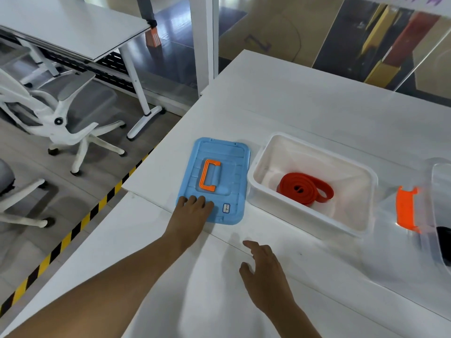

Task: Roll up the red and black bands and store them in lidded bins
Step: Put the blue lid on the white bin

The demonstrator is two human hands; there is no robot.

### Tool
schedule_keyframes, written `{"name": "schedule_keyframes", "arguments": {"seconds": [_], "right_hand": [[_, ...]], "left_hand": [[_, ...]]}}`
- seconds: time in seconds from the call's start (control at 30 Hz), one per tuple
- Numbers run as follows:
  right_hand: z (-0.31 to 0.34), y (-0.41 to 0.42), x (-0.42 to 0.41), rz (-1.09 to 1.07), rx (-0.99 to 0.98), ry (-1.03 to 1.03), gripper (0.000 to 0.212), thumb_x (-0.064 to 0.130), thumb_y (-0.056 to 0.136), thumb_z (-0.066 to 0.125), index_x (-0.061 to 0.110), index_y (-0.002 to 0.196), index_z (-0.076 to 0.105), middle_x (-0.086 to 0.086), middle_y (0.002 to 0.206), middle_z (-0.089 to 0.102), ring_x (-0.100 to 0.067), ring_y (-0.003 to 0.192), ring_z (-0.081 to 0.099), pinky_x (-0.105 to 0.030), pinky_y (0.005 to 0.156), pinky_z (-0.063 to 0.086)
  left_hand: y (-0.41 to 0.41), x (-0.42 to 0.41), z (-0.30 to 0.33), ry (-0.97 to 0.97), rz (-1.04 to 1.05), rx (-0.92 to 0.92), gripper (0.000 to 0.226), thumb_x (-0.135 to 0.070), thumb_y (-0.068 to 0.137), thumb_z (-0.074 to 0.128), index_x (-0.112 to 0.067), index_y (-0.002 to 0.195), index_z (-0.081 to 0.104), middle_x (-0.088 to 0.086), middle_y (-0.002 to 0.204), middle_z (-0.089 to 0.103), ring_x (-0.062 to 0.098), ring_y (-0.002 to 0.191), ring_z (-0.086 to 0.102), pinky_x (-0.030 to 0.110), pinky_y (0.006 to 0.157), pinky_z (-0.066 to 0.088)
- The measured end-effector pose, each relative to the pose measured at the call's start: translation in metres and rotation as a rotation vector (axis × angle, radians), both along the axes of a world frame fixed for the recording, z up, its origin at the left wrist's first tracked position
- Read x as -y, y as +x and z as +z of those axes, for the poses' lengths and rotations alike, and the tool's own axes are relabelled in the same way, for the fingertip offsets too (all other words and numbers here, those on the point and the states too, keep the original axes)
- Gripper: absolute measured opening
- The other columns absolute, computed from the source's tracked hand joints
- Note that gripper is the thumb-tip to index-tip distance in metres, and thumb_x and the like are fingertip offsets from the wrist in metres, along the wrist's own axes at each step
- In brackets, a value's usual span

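Reaching for the blue lid [220,152], the left hand [192,211] rests fingers flat on its near edge; the right hand [264,267] hovers spread and empty over the table [317,101]. Rolled red band [302,187] sits in the open white bin [258,191]. Lid looks light, stiff, prob. slick; orange handle [208,178] is the likely grab pt.

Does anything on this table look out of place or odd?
Nothing looks damaged or spilled. The red band lies rolled in the white bin, whose blue lid lies beside it under the left hand.
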State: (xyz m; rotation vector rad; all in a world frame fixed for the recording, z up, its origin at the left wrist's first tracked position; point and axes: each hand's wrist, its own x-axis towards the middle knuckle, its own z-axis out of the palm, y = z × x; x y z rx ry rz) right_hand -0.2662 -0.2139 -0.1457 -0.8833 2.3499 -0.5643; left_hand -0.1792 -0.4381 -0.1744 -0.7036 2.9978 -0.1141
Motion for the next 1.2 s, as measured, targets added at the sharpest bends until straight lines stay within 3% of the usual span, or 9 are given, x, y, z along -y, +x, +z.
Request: {"name": "schedule_keyframes", "arguments": {"seconds": [0.23, 0.37, 0.47, 0.6, 0.7, 0.8, 0.93, 1.1, 1.2], "right_hand": [[-0.004, -0.002, 0.007, -0.039, 0.001, -0.04, 0.048, 0.026, 0.101, 0.058, 0.032, 0.147, 0.045, 0.01, 0.132, 0.055, -0.01, 0.125, 0.052, -0.029, 0.111, 0.044], [-0.008, 0.002, 0.003, -0.177, -0.028, -0.029, 0.029, 0.029, 0.103, 0.056, 0.026, 0.132, 0.054, 0.007, 0.122, 0.062, -0.012, 0.113, 0.06, -0.028, 0.099, 0.051], [-0.01, 0.005, -0.004, -0.238, -0.047, 0.057, 0.028, 0.035, 0.104, 0.053, 0.027, 0.131, 0.052, 0.007, 0.124, 0.059, -0.011, 0.111, 0.057, -0.028, 0.098, 0.05], [-0.011, 0.009, -0.012, -0.241, -0.054, 0.088, 0.035, 0.035, 0.104, 0.053, 0.027, 0.138, 0.052, 0.004, 0.132, 0.054, -0.015, 0.119, 0.055, -0.031, 0.105, 0.047], [-0.009, 0.015, -0.012, -0.242, -0.035, 0.084, 0.038, 0.033, 0.104, 0.052, 0.026, 0.141, 0.052, 0.003, 0.133, 0.054, -0.016, 0.121, 0.055, -0.033, 0.107, 0.047], [-0.008, 0.03, -0.01, -0.257, 0.013, 0.103, 0.037, 0.032, 0.104, 0.052, 0.027, 0.141, 0.051, 0.005, 0.133, 0.053, -0.013, 0.12, 0.055, -0.033, 0.107, 0.049], [-0.004, 0.045, -0.003, -0.29, 0.175, 0.047, 0.037, 0.027, 0.102, 0.057, 0.024, 0.139, 0.053, 0.007, 0.119, 0.048, -0.013, 0.113, 0.057, -0.032, 0.101, 0.052], [0.005, 0.054, 0.019, -0.487, 0.541, -0.127, 0.047, 0.028, 0.074, 0.075, 0.035, 0.117, 0.059, -0.002, 0.12, 0.062, -0.019, 0.105, 0.066, -0.039, 0.09, 0.059], [0.018, 0.05, 0.023, -0.554, 0.66, -0.258, 0.046, 0.004, 0.083, 0.074, 0.032, 0.117, 0.059, -0.002, 0.111, 0.07, -0.017, 0.097, 0.07, -0.031, 0.08, 0.058]], "left_hand": [[0.006, -0.025, 0.012, -0.045, -0.092, -0.131, 0.031, -0.002, 0.069, 0.077, -0.013, 0.093, 0.06, 0.006, 0.08, 0.057, 0.027, 0.065, 0.055, 0.041, 0.063, 0.048], [0.027, -0.09, 0.005, 0.066, -0.077, -0.167, 0.024, -0.007, 0.069, 0.076, -0.016, 0.085, 0.061, 0.004, 0.075, 0.057, 0.025, 0.061, 0.055, 0.038, 0.058, 0.047], [0.042, -0.127, -0.005, 0.131, -0.066, -0.174, 0.015, -0.004, 0.075, 0.059, -0.017, 0.083, 0.063, 0.002, 0.074, 0.058, 0.023, 0.06, 0.058, 0.035, 0.057, 0.05], [0.054, -0.134, 0.001, 0.228, -0.053, -0.186, 0.026, -0.013, 0.07, 0.076, -0.021, 0.092, 0.067, -0.002, 0.084, 0.065, 0.021, 0.074, 0.063, 0.035, 0.07, 0.057], [0.069, -0.101, 0.012, 0.215, 0.061, -0.243, 0.026, -0.024, 0.081, 0.064, -0.022, 0.107, 0.068, 0.0, 0.101, 0.068, 0.024, 0.086, 0.063, 0.037, 0.079, 0.051], [0.094, -0.053, 0.02, 0.153, 0.346, -0.247, 0.04, -0.022, 0.084, 0.063, -0.015, 0.124, 0.064, 0.013, 0.123, 0.065, 0.037, 0.102, 0.063, 0.047, 0.086, 0.049], [0.126, -0.014, 0.022, 0.275, 0.667, -0.104, 0.068, -0.018, 0.089, 0.069, -0.007, 0.149, 0.04, 0.023, 0.147, 0.048, 0.045, 0.129, 0.05, 0.054, 0.099, 0.046], [0.141, -0.01, 0.012, 0.513, 0.782, -0.181, 0.062, -0.013, 0.097, 0.057, -0.006, 0.153, 0.031, 0.024, 0.14, 0.046, 0.043, 0.12, 0.05, 0.051, 0.098, 0.047], [0.147, -0.013, 0.017, 0.566, 0.864, -0.26, 0.061, -0.005, 0.095, 0.059, -0.005, 0.15, 0.035, 0.027, 0.134, 0.047, 0.045, 0.117, 0.052, 0.054, 0.094, 0.049]]}}
